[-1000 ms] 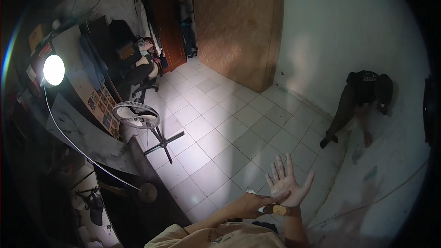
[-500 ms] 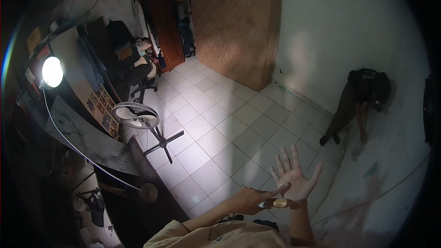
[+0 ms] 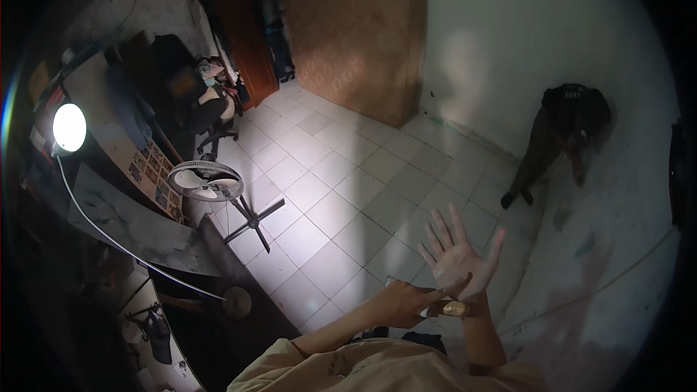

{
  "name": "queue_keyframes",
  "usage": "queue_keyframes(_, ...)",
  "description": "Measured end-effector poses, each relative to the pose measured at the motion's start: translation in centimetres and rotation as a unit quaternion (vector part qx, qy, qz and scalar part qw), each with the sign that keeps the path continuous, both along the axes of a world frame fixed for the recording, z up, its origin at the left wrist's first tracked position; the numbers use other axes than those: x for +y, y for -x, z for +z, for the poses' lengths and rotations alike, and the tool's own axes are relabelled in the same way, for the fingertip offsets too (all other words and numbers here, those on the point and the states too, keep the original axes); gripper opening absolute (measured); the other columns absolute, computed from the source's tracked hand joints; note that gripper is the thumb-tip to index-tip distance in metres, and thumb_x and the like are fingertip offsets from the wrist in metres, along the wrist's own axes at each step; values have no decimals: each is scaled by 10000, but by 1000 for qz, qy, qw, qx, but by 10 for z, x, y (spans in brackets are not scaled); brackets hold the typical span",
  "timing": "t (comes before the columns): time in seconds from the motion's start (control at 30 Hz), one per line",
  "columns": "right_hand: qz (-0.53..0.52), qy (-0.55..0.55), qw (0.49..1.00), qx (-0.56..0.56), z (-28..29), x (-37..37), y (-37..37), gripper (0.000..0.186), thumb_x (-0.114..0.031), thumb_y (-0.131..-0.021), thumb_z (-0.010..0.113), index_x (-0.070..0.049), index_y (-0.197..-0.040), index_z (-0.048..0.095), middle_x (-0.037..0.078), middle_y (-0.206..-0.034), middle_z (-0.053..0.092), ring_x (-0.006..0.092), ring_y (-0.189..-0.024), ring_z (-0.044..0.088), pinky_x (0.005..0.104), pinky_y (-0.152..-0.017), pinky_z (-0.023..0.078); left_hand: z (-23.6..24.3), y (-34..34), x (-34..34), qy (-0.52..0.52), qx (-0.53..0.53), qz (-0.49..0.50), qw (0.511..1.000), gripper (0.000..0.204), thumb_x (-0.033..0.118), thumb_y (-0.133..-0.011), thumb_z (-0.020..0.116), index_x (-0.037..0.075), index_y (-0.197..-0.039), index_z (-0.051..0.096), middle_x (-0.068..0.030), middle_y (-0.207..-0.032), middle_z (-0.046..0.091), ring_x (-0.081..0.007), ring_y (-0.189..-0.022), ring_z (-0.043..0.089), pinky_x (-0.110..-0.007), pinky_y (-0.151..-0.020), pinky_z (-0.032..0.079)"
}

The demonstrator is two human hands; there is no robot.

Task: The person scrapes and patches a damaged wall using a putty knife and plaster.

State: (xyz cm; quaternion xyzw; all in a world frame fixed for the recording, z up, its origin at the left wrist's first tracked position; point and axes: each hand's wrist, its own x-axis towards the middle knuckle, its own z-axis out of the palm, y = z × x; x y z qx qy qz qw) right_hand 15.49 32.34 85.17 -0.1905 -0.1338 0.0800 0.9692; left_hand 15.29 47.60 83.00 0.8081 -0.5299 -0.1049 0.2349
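My right hand [image 3: 459, 260] is raised palm up with its fingers spread, holding nothing. A gold wristwatch [image 3: 455, 309] with a darker band lies against that wrist. My left hand [image 3: 398, 303] reaches across from the left, its fingers closed at the watch band. One of its fingers stretches onto the heel of my right palm. A small pale tip [image 3: 425, 312] shows by the left fingers; I cannot tell what it is. Whether the band is fastened round the wrist is hidden.
A pedestal fan [image 3: 207, 180] stands on the tiled floor at left, beside a desk with a lit lamp [image 3: 70, 128]. An office chair [image 3: 218, 112] and brown wardrobe [image 3: 247, 36] stand farther back. A large brown mattress [image 3: 352, 29] leans on the wall. At right, another person [image 3: 573, 112] bends over.
The watch has shifted right, closer against my right wrist, and my left hand has followed it. The room has slid slightly left and up in view. The other person's arm has moved a little.
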Motion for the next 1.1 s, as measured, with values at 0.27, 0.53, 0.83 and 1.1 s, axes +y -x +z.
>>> queue_keyframes(0.27, -36, -15, 999, -32, 18, -20, -23, 1046, -848, -684, 138, -142, -1430, -60, 123, -1486, -107, 271, -1366, -124, 428, -1070, -137, 39, -21, -4, 16, -6, 61, 998, 721, 90, -695, 614, 182, -1352, 335, -90, -751, 632, -284, -645, 618, -376, -536, 475)
queue_keyframes(0.53, -35, 40, 996, -71, 14, -27, -25, 1059, -848, -672, 85, -122, -1414, -122, 148, -1469, -161, 294, -1354, -164, 456, -1067, -135, 37, -23, -12, 19, -45, 43, 998, 732, 78, -638, 645, 165, -1315, 383, -65, -827, 641, -267, -645, 620, -360, -531, 475)
queue_keyframes(0.83, -64, 13, 996, -61, 16, -40, -18, 1029, -831, -704, 178, -146, -1429, -73, 137, -1484, -97, 288, -1368, -100, 462, -1086, -61, 35, -32, -5, 8, -28, 71, 997, 927, 35, -597, 663, 245, -1403, 253, -57, -836, 642, -255, -621, 617, -352, -533, 497)
queue_keyframes(1.1, -46, -34, 995, -83, 8, -46, -19, 1047, -843, -686, 140, -137, -1421, -104, 131, -1475, -150, 281, -1359, -154, 453, -1074, -117, 29, -27, -14, 25, -28, 64, 997, 911, 31, -600, 647, 249, -1397, 266, -54, -840, 649, -254, -628, 619, -347, -543, 499)
